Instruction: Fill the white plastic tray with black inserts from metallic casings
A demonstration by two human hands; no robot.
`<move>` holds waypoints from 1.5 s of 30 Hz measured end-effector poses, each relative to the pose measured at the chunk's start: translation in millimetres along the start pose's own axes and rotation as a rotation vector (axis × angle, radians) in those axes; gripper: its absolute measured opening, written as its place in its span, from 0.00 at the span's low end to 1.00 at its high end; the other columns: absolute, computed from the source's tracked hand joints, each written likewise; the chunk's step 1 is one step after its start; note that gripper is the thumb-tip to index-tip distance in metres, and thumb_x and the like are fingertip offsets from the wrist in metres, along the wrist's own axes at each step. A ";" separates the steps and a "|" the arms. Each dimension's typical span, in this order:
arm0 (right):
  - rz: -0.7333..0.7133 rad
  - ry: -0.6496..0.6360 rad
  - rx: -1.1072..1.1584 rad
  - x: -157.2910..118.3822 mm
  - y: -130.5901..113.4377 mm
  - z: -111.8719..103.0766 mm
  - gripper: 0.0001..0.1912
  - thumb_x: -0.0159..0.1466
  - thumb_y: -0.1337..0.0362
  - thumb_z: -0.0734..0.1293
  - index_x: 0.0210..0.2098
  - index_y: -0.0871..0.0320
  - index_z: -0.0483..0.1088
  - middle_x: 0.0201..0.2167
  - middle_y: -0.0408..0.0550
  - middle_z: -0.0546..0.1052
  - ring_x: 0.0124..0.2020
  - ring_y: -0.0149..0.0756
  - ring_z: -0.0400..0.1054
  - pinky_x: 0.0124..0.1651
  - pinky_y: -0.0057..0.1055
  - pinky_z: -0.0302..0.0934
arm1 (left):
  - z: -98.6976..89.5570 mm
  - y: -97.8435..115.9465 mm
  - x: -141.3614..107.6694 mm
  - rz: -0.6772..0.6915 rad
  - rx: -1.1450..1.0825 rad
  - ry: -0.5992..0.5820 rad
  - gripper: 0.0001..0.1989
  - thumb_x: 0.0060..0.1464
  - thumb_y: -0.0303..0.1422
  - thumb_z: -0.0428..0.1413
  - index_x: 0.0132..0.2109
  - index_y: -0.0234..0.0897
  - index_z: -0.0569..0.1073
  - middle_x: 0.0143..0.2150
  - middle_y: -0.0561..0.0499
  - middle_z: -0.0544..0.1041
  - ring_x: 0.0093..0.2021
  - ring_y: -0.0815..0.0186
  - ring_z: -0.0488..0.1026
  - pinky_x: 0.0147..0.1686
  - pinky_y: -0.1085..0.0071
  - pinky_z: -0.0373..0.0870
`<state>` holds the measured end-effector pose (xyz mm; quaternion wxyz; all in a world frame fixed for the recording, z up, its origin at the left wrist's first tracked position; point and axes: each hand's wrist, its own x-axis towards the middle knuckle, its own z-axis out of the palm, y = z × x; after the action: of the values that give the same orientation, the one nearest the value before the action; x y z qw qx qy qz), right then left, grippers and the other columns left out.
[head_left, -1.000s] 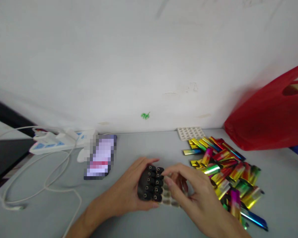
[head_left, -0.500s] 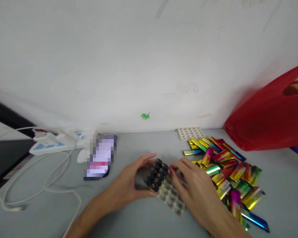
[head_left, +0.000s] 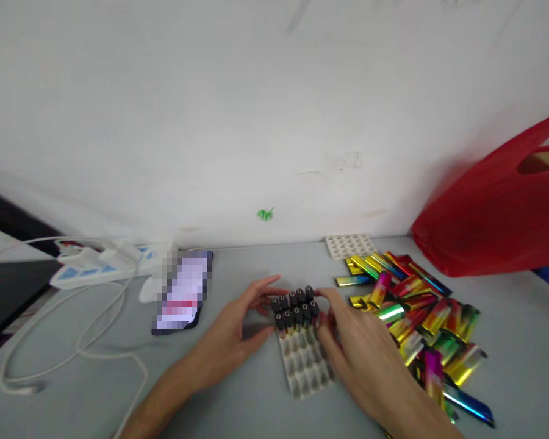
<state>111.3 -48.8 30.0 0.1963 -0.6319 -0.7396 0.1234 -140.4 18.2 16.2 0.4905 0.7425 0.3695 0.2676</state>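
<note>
A pale moulded tray [head_left: 299, 369] with rows of hollows lies on the grey table. In its far part stand two rows of black-topped lighters [head_left: 295, 309], packed side by side, with a small ring on each top. My left hand [head_left: 238, 329] is at the left end of the rows, fingers and thumb spread apart, the fingertips close to the lighters. At the right end, my right hand [head_left: 348, 332] has its thumb and forefinger around the last lighters; its other fingers are partly hidden. Beside it lies a heap of shiny multicoloured lighters [head_left: 412, 347].
A second pale tray [head_left: 350, 245] lies by the wall. A red bag [head_left: 494, 213] stands at the back right. To the left are a phone [head_left: 183, 292], a white power strip [head_left: 107, 268] with plugs, and a loose white cable [head_left: 105, 352].
The tray with its lighters has turned, so the rows now run nearly left to right. Both hands stay at its sides, the left one slightly farther back from the rows.
</note>
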 end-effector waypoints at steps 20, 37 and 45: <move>-0.024 0.247 -0.277 5.2 20.6 12.8 0.21 0.76 0.74 0.62 0.66 0.60 0.70 0.62 0.62 0.82 0.63 0.59 0.73 0.66 0.60 0.55 | 2.1 -1.5 -2.3 0.012 0.151 0.044 0.40 0.62 0.25 0.63 0.77 0.50 0.63 0.64 0.45 0.80 0.59 0.53 0.79 0.67 0.47 0.74; -0.189 0.197 -0.225 5.5 34.5 30.4 0.21 0.73 0.75 0.64 0.60 0.53 0.77 0.59 0.56 0.82 0.59 0.56 0.70 0.60 0.54 0.54 | 3.6 3.1 -7.3 0.008 0.167 0.015 0.44 0.58 0.26 0.66 0.77 0.50 0.63 0.67 0.45 0.77 0.63 0.51 0.77 0.71 0.47 0.70; -0.128 0.194 -0.261 6.7 34.6 28.7 0.12 0.73 0.69 0.67 0.52 0.51 0.78 0.49 0.55 0.81 0.53 0.58 0.68 0.57 0.56 0.56 | -1.3 8.0 -8.7 0.002 0.156 -0.061 0.55 0.52 0.25 0.72 0.80 0.52 0.57 0.74 0.45 0.72 0.71 0.47 0.71 0.76 0.45 0.62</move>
<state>128.3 -34.4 -9.6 0.1905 -0.6124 -0.7657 -0.0477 -144.1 9.9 23.9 0.4417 0.7867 0.3733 0.2159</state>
